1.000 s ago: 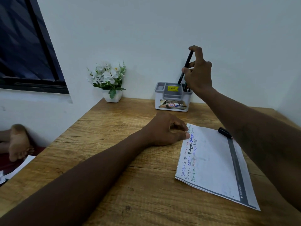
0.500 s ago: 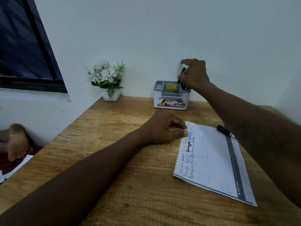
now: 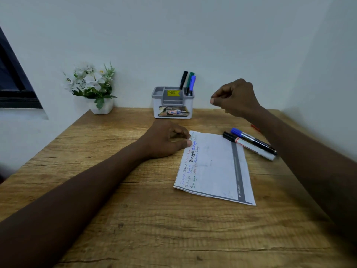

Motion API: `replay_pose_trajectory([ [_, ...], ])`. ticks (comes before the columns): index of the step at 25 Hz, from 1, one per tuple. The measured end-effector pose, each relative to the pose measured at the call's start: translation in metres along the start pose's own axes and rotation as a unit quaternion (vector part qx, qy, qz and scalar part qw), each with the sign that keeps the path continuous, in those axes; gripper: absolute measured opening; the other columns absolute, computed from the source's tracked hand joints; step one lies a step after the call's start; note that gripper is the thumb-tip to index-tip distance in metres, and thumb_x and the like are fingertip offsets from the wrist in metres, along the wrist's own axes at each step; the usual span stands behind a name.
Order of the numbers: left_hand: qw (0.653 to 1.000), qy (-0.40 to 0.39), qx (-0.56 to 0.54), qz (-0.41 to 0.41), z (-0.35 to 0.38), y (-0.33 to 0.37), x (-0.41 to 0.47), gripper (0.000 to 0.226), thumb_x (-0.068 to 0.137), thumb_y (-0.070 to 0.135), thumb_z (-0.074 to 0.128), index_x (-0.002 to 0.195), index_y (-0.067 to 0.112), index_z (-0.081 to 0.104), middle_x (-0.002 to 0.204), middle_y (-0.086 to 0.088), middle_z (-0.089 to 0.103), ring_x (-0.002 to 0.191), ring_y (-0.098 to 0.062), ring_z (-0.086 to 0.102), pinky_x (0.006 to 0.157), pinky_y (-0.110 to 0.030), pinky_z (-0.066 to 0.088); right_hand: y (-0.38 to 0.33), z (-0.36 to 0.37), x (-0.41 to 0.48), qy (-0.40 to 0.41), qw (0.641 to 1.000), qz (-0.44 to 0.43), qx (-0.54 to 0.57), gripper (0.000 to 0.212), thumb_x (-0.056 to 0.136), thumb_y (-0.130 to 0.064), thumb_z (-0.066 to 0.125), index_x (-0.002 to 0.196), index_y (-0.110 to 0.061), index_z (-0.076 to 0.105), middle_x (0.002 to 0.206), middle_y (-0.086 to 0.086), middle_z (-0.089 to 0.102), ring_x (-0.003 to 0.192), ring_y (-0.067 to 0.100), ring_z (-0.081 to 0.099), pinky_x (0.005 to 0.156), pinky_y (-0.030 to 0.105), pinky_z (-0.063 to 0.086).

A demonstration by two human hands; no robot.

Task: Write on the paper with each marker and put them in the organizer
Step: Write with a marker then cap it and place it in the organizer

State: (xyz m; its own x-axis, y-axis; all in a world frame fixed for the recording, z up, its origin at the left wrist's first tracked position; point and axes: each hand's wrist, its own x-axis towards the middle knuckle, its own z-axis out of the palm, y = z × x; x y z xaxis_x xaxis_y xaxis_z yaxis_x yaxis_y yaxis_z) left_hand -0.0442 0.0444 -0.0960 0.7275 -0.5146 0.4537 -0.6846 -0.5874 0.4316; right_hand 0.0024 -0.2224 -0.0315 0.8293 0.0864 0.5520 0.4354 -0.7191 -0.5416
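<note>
The grey-and-white organizer (image 3: 172, 112) stands at the back of the wooden desk (image 3: 135, 219), against the wall. A black marker (image 3: 183, 79), a green marker (image 3: 190, 77) and a blue marker (image 3: 192, 83) stand upright in its right compartment. My right hand (image 3: 236, 99) hovers to the right of the organizer, fingers curled, holding nothing. My left hand (image 3: 166, 141) rests on the desk with its fingertips on the top left corner of the paper (image 3: 214, 167), which bears coloured handwriting along its left edge. A blue-capped marker (image 3: 249, 138) and a black-capped marker (image 3: 248, 145) lie beside the paper's right edge.
A white pot of artificial flowers (image 3: 92, 88) sits at the desk's back left corner. A dark window (image 3: 11, 78) is on the left wall. A small red thing (image 3: 256, 128) shows on the desk, mostly hidden behind my right forearm.
My right hand lowered the black marker into the organizer, let it go and drew back to the right. My left hand stayed on the paper's corner.
</note>
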Motion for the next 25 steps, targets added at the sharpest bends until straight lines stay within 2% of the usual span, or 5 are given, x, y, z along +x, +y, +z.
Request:
replay_pose_trajectory([
  [5,1.0,0.017,0.013,0.011,-0.001,0.001,0.0,0.018,0.097,0.031,0.067,0.109,0.026,0.079,0.103,0.015,0.078,0.092,0.002,0.067,0.078,-0.014,0.051,0.034,-0.04,-0.031,-0.061,0.992,0.083,-0.068,0.006,0.08,-0.014,0.085,0.086,-0.012,0.084,0.064,-0.02,0.068,0.061,-0.015,0.06,0.062,-0.001,0.037],
  [10,0.999,0.01,0.028,0.012,0.001,-0.004,0.002,0.019,0.093,0.03,0.073,0.111,0.026,0.079,0.109,0.014,0.077,0.098,-0.001,0.069,0.086,-0.031,0.058,0.058,-0.067,-0.044,-0.052,0.975,0.166,-0.139,0.012,0.078,-0.024,0.088,0.082,-0.013,0.084,0.085,0.001,0.079,0.09,0.01,0.068,0.078,0.023,0.045],
  [14,1.0,0.015,0.02,0.013,0.002,-0.006,0.002,0.018,0.092,0.029,0.074,0.109,0.025,0.08,0.108,0.015,0.077,0.097,-0.003,0.07,0.085,-0.036,0.059,0.072,-0.078,-0.043,-0.067,0.951,0.227,-0.197,0.023,0.074,-0.038,0.089,0.07,-0.017,0.079,0.081,0.001,0.076,0.083,0.014,0.066,0.058,0.022,0.039],
  [19,1.0,0.017,0.018,0.017,0.004,-0.008,0.002,0.017,0.09,0.03,0.076,0.105,0.026,0.08,0.101,0.012,0.079,0.088,-0.013,0.073,0.079,-0.045,0.06,0.08,-0.104,-0.043,-0.092,0.894,0.34,-0.277,0.033,0.074,-0.039,0.089,0.081,-0.009,0.078,0.066,0.005,0.07,0.049,0.017,0.062,0.052,0.025,0.039],
  [25,0.999,0.017,0.023,0.015,0.004,-0.007,0.003,0.02,0.088,0.032,0.078,0.107,0.025,0.08,0.102,0.007,0.08,0.087,-0.017,0.074,0.078,-0.048,0.06,0.081,-0.109,-0.051,-0.072,0.879,0.382,-0.276,0.044,0.071,-0.043,0.092,0.072,-0.006,0.068,0.051,0.004,0.063,0.046,0.018,0.058,0.049,0.026,0.039],
])
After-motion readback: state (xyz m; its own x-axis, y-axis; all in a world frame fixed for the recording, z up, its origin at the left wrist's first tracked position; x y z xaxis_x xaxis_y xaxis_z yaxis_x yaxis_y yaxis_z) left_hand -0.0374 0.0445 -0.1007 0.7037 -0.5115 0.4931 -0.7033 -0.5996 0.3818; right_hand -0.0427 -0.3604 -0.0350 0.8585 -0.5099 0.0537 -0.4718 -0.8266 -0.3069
